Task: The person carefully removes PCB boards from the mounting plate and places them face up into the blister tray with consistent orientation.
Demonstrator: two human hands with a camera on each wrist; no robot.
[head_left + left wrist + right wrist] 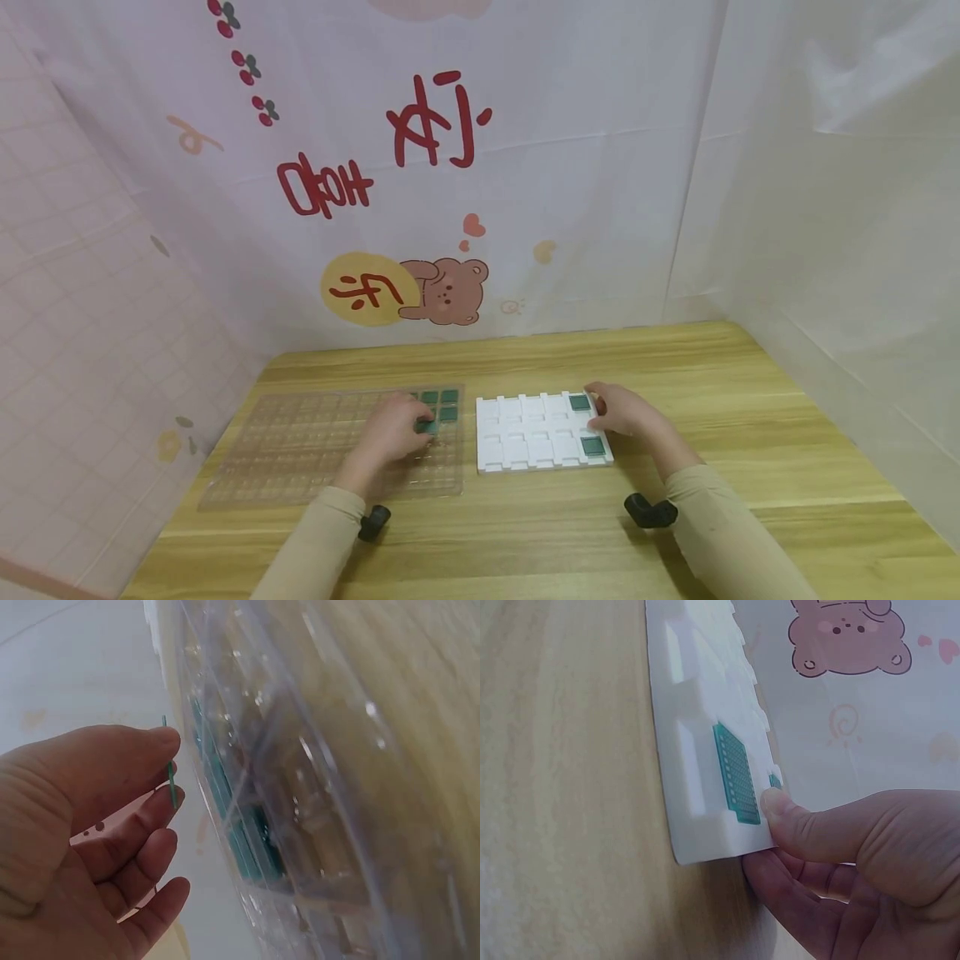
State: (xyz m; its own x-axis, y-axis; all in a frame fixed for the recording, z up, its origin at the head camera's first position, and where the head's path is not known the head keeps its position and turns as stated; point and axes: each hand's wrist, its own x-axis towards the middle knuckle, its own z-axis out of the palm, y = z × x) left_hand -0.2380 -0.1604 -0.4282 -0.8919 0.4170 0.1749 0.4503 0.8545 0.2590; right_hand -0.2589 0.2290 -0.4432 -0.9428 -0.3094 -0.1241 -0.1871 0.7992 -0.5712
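My left hand [393, 425] is over the right part of a clear compartmented plastic tray [300, 479]. Between its thumb and fingers it pinches a thin green circuit board [173, 795], seen edge-on in the left wrist view just off the tray. More green boards [448, 413] lie in the tray's far right compartments. With thumb on top and fingers beneath, my right hand [628, 412] grips the right edge of a white tray [525, 427]. That tray holds two green boards in its rightmost column, a far one [580, 402] and a near one [736, 776] with rows of pale dots.
Both trays lie side by side on a wood-grain table [510, 533], a narrow gap between them. A white printed sheet [585, 167] hangs behind, and more sheeting stands at both sides. Black wrist mounts [649, 510] sit on both sleeves.
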